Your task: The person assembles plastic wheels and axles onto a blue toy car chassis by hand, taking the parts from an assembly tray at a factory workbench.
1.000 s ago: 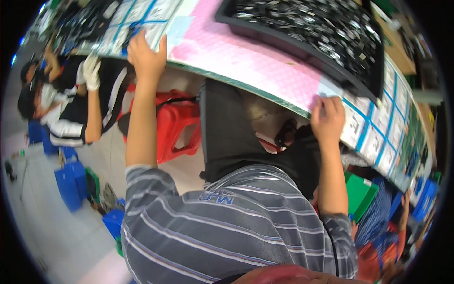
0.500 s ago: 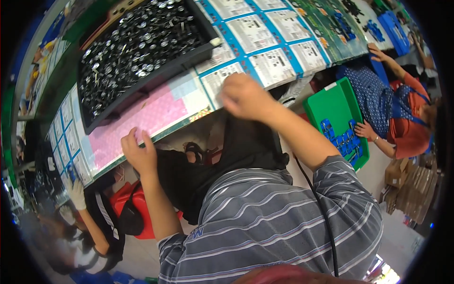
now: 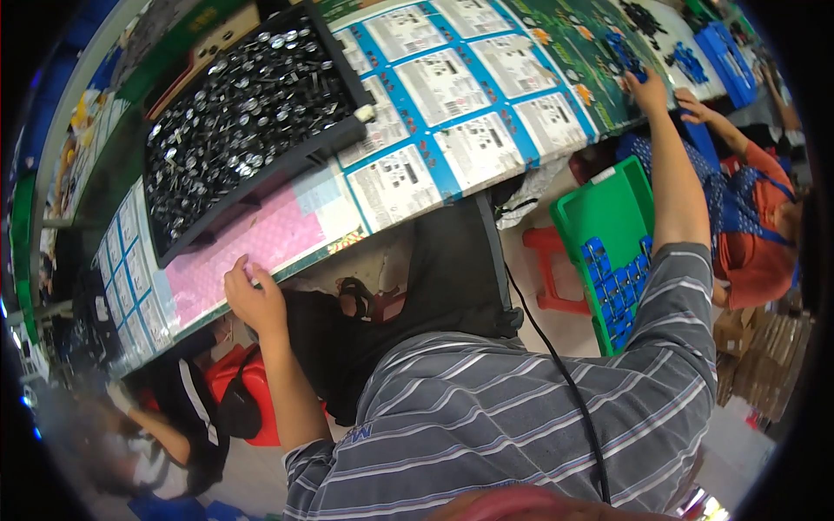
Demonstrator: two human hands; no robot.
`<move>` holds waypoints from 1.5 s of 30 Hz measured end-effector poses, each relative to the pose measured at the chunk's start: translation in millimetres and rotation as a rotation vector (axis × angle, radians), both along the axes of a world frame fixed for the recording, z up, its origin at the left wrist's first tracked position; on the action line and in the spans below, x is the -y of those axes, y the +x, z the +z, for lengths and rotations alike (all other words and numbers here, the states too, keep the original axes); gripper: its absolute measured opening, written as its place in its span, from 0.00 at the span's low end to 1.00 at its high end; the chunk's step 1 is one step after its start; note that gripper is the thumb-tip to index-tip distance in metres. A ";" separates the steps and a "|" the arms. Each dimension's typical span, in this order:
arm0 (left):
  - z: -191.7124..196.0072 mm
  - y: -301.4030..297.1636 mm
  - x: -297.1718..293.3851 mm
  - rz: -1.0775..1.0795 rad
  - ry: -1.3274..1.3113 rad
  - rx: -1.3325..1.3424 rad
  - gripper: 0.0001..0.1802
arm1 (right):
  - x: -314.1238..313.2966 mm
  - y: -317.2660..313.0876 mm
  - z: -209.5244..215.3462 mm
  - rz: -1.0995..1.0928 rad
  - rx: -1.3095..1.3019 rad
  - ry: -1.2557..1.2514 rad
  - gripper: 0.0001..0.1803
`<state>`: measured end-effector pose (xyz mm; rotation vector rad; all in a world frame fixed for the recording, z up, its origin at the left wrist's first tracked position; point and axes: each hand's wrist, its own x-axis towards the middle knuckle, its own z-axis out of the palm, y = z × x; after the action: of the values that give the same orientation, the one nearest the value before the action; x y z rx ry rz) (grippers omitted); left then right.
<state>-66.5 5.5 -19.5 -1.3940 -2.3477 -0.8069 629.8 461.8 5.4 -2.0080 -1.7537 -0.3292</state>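
My left hand [image 3: 254, 300] rests at the table's near edge, beside a pink bubble-wrap sheet [image 3: 248, 239]. Its fingers are bent, a gap shows between finger and thumb, and nothing is visibly held. Far to the right, my right hand [image 3: 647, 94] reaches over a green printed mat [image 3: 569, 52]. Its fingers close around a small blue part at the near end of a cluster of blue parts [image 3: 618, 48]; the grip is small and partly hidden. A black tray [image 3: 261, 174] full of small shiny metal-and-black pieces stands in front of my left hand.
White label sheets with blue borders [image 3: 443, 82] cover the table's middle. Beyond the right edge, a green bin [image 3: 612, 195] holds blue parts, above a red stool [image 3: 552, 269]. A co-worker in orange [image 3: 756, 252] sits at right, another person [image 3: 161, 451] at left. A black cable [image 3: 556, 356] crosses my shirt.
My right hand has swung from above the label sheets far right to the blue parts. My left hand stays at the table edge, its fingers a little more bent. My view has shifted slightly.
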 end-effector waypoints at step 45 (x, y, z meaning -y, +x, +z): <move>24.7 63.2 36.9 -0.597 0.514 2.024 0.22 | 164.6 -562.3 96.8 1.172 0.375 -0.357 0.14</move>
<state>-3.3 -31.5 5.2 -0.8621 -1.7233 -3.9074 67.4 297.2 102.3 -0.7868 -3.0127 0.0199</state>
